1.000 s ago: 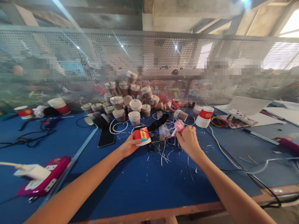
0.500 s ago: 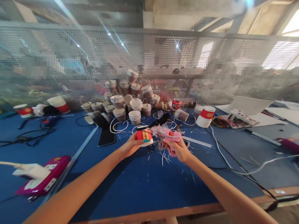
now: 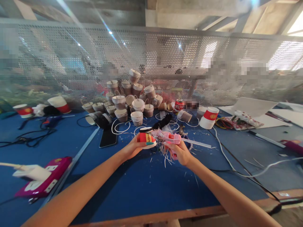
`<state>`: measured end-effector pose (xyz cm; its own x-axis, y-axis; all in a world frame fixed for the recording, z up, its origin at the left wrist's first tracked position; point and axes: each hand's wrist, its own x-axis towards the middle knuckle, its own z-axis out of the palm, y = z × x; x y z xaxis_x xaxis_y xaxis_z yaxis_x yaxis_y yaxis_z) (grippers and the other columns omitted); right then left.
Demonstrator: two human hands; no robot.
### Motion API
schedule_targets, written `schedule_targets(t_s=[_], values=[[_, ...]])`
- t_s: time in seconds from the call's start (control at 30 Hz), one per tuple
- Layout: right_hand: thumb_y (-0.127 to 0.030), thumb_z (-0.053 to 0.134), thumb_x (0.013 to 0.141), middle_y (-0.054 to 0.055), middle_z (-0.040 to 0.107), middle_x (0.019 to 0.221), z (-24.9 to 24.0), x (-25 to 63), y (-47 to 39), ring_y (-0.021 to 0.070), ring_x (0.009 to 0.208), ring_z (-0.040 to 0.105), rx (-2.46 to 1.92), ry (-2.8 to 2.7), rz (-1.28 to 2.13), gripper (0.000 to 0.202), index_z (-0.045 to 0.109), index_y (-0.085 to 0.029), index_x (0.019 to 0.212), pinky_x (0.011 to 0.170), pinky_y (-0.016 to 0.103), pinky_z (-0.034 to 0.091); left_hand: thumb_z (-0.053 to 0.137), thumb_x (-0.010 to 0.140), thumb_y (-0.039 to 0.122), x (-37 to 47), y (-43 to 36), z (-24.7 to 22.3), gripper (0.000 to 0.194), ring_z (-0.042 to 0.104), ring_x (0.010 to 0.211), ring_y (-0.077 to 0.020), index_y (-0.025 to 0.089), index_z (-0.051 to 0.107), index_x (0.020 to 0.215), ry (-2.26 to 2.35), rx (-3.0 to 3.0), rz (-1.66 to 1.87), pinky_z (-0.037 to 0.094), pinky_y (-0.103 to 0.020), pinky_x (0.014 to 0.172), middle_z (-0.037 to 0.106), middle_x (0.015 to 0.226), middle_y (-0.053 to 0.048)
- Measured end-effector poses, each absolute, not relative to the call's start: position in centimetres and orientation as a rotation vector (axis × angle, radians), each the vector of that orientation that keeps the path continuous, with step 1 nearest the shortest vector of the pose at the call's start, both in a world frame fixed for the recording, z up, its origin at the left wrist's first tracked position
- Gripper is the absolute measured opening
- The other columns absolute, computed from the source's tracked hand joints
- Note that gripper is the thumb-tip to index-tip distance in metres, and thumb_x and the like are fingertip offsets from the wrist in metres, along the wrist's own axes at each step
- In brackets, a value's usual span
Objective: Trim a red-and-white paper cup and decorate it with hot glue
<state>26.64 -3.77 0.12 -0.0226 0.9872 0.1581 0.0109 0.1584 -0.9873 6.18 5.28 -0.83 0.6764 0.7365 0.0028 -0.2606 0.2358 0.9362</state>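
My left hand [image 3: 133, 146] is closed around a red and white paper cup [image 3: 145, 138], which lies tilted in the fingers. In my right hand [image 3: 181, 153] is a pink hot glue gun [image 3: 172, 138], gripped by its handle. A clear glue stick [image 3: 196, 142] juts out of its back to the right. The gun's front end, matted with wispy strands, points left at the cup's side; whether it touches the cup I cannot tell. Beneath the hands lie thin white scraps [image 3: 167, 160] on the blue table.
Small cups with loop handles [image 3: 119, 102] are piled at the back against a perforated metal screen [image 3: 161, 60]. A phone [image 3: 108, 137] lies left of centre, a purple power strip [image 3: 44, 176] at the left front. A can [image 3: 179, 105], another red-white cup [image 3: 209, 118] and a white cable [image 3: 224, 154] are to the right.
The glue gun has shifted slightly left, its front end closer to the cup. The cup has turned a little in my left hand, showing more of its dark upper edge.
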Motion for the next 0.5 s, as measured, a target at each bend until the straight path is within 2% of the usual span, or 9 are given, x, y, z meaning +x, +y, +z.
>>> schedule_targets(t_s=[0.27,0.5], values=[[-0.048,0.061,0.067,-0.002,0.053,0.049,1.3,26.4,-3.9,0.0071,0.033,0.04,-1.163,-1.2,1.099,0.031,0.054,-0.019,0.061,0.031,0.021,0.03,0.076,0.061,0.017,6.1,5.4,-0.9,0.05,0.063,0.1,-0.0254,0.018,0.062,0.109,0.464,1.067,0.759,0.036,-0.049,0.102,0.07,0.104,-0.008],[-0.048,0.059,0.066,-0.005,0.048,0.049,1.9,26.5,-4.0,0.0067,0.033,0.038,-1.138,-1.16,1.138,0.029,0.051,-0.019,0.068,0.03,0.021,0.031,0.077,0.059,0.015,5.9,5.7,-1.3,0.051,0.063,0.101,-0.0263,0.018,0.061,0.108,0.444,1.023,0.756,0.032,-0.051,0.105,0.07,0.104,-0.008]])
